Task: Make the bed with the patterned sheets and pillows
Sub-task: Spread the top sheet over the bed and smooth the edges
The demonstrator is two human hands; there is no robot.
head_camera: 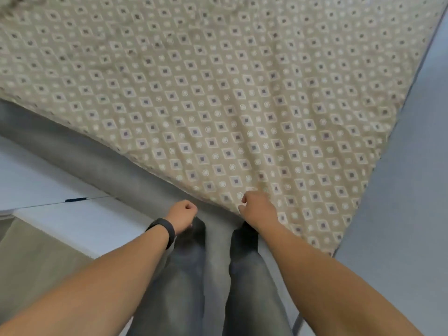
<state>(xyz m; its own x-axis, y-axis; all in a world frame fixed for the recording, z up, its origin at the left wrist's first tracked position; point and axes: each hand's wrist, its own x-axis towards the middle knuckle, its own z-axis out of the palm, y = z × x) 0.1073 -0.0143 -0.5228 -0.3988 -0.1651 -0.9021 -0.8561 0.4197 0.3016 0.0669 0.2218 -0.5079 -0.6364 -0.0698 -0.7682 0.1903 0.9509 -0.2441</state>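
Item: patterned sheet (218, 93), tan with diamond motifs, spread flat over the grey bed (80, 151); we see its near edge running diagonally from upper left to lower right. Our right hand (257, 209) pinches that edge with curled fingers. Our left hand (183, 215), wearing a black wristband (164, 230), is fisted just beside the edge; whether it holds fabric we cannot tell.

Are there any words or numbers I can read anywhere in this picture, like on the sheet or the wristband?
None: no words, numbers or signs can be read.
The patterned sheet shows only diamonds and circles.
The black wristband above the left hand shows no readable text.
The small dark mark on the white surface is too blurred to tell.
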